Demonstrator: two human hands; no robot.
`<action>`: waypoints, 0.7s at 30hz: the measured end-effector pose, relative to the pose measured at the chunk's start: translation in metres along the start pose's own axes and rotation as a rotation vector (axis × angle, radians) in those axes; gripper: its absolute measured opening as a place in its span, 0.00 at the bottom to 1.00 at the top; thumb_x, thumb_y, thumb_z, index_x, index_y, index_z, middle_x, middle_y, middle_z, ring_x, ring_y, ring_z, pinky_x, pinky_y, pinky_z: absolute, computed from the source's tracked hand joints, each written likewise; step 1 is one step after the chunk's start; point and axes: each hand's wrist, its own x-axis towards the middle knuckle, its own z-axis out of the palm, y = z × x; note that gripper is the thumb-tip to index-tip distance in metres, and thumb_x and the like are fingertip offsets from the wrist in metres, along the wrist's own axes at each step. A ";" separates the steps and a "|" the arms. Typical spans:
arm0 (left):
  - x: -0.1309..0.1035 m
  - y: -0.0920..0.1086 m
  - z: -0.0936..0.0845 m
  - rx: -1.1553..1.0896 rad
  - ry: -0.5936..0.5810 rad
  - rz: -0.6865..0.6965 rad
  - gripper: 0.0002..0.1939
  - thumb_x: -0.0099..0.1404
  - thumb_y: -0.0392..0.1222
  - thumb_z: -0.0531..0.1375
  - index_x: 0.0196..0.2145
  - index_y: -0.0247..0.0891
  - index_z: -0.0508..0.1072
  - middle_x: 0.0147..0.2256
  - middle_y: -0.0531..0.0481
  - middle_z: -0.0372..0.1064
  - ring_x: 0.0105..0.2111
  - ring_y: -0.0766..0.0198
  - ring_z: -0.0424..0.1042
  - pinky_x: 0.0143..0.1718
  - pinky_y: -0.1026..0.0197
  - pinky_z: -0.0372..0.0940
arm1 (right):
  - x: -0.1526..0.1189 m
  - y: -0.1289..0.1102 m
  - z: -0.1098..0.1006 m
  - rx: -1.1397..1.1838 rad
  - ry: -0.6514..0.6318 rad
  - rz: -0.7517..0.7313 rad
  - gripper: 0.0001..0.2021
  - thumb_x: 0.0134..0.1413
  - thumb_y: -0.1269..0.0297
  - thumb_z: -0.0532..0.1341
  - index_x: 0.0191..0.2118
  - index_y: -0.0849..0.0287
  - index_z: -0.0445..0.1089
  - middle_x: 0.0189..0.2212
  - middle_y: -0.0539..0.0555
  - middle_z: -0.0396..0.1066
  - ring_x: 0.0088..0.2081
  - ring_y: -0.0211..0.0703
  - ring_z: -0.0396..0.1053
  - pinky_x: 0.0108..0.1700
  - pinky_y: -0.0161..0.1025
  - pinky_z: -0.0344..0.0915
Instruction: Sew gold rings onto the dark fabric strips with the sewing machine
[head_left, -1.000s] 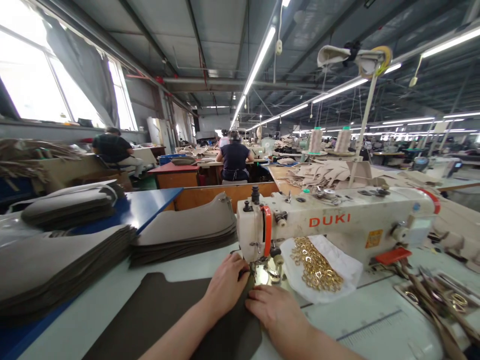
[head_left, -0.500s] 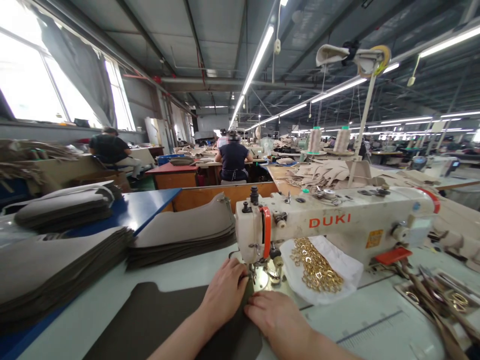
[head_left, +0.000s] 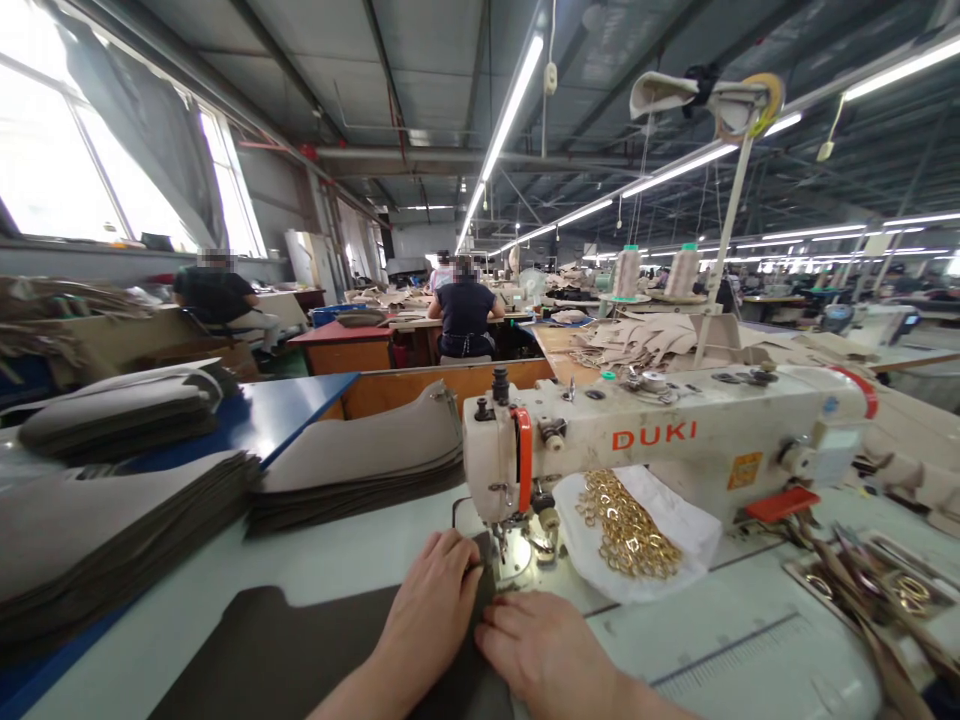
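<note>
A dark grey-brown fabric panel lies flat on the pale machine table, its far right corner just left of the needle area of a white sewing machine. My left hand rests on the panel near that corner, fingers bent and pressed together on the material. Close beside it, my right hand grips the panel's right edge, with the fingertips partly hidden. Both hands are just in front of the presser foot and the lit metal plate.
Stacks of cut grey panels stand at the left. White paper with gold rings lies under the machine arm. A tray of rings and tools sits at right. A seated person works ahead.
The panel and both hands have shifted slightly left and toward me, away from the needle. The panel's far right corner now shows beside my left fingers. The camera view has moved a little.
</note>
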 end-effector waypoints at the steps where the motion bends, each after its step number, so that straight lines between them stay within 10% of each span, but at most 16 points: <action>1: -0.001 0.000 0.000 0.005 -0.004 -0.002 0.09 0.66 0.31 0.49 0.33 0.37 0.68 0.36 0.46 0.68 0.40 0.55 0.66 0.46 0.51 0.62 | 0.000 0.000 0.000 -0.001 0.003 -0.001 0.05 0.57 0.68 0.62 0.39 0.62 0.70 0.37 0.54 0.76 0.38 0.43 0.72 0.38 0.38 0.70; 21: 0.016 -0.012 0.003 -0.013 0.012 0.138 0.13 0.64 0.35 0.48 0.36 0.40 0.72 0.39 0.44 0.73 0.43 0.53 0.71 0.47 0.49 0.67 | 0.003 0.003 0.010 -0.087 -0.090 -0.048 0.07 0.58 0.63 0.63 0.31 0.59 0.70 0.30 0.50 0.74 0.31 0.39 0.71 0.26 0.32 0.67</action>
